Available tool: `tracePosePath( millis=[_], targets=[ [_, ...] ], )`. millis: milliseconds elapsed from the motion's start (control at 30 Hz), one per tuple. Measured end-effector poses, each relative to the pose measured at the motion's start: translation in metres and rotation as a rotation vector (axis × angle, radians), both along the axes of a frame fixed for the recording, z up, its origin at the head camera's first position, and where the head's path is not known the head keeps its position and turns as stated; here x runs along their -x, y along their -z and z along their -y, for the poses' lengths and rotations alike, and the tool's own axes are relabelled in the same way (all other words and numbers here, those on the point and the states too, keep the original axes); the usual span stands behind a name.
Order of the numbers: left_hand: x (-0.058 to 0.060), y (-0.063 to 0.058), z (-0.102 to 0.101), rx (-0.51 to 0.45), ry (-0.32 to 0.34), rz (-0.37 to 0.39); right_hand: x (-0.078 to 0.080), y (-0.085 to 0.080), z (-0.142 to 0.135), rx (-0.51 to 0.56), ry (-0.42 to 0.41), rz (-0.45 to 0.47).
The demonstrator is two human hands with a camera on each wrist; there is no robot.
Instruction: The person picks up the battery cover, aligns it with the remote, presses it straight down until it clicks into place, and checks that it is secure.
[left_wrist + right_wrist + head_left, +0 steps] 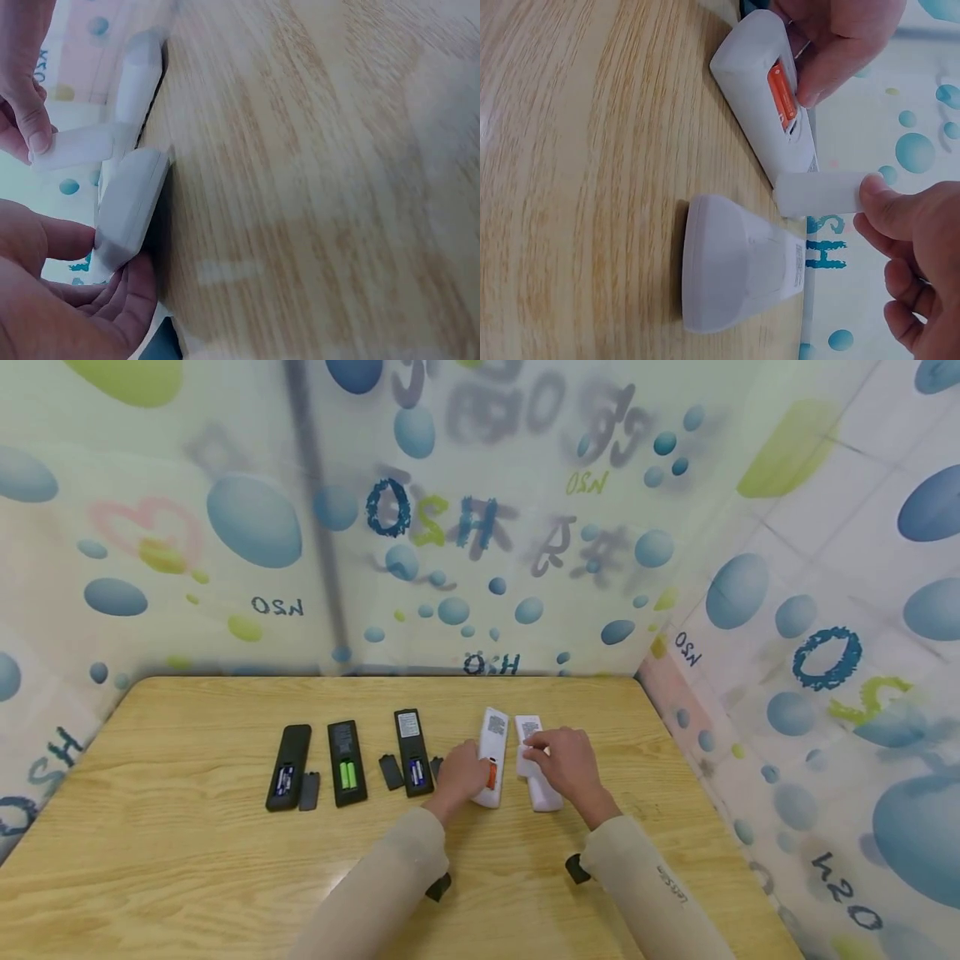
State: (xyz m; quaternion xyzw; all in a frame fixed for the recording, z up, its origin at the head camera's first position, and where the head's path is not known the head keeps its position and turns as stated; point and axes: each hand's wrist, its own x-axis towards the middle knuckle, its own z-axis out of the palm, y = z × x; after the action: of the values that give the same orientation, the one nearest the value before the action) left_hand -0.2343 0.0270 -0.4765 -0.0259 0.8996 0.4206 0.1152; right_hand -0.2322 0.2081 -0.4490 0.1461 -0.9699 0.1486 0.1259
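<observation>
My left hand (459,779) holds a white remote control (492,739) by its lower end, thumb on one side and fingers on the other. Orange batteries (782,94) show in that remote's uncovered compartment. Between thumb and fingers, my right hand (572,766) pinches a white battery cover (821,193), held up over the second white remote (544,795) in the head view. This second remote lies back side up on the table, its label (528,727) at the far end. From the left wrist, the gripped remote (135,202) appears slightly raised along its near side.
Left of my hands lie three black remotes: one with blue batteries (283,780), one with green batteries (348,775), and a third (409,743). Loose black covers (309,791) lie beside some. The wooden table (187,860) meets a patterned curtain wall (480,585) behind.
</observation>
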Motion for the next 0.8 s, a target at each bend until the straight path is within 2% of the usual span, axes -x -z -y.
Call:
tracePosePath(
  millis=[200, 300, 467, 633, 800],
  targets=[
    [0.002, 0.003, 0.008, -0.221, -0.084, 0.124, 0.0, -0.002, 0.003, 0.024, 0.0, 0.005],
    [0.002, 0.003, 0.011, -0.302, -0.093, 0.16, 0.0, -0.005, 0.004, 0.04, -0.007, 0.016],
    [-0.002, -0.005, 0.02, -0.371, -0.041, 0.167, -0.001, -0.01, 0.008, 0.073, -0.033, 0.01],
    [-0.006, -0.012, 0.035, -0.386, 0.024, 0.121, -0.005, -0.017, 0.016, 0.111, -0.125, -0.073],
    [-0.011, -0.013, 0.052, -0.397, 0.057, 0.094, -0.01, -0.019, 0.026, 0.108, -0.196, -0.128]
  ],
)
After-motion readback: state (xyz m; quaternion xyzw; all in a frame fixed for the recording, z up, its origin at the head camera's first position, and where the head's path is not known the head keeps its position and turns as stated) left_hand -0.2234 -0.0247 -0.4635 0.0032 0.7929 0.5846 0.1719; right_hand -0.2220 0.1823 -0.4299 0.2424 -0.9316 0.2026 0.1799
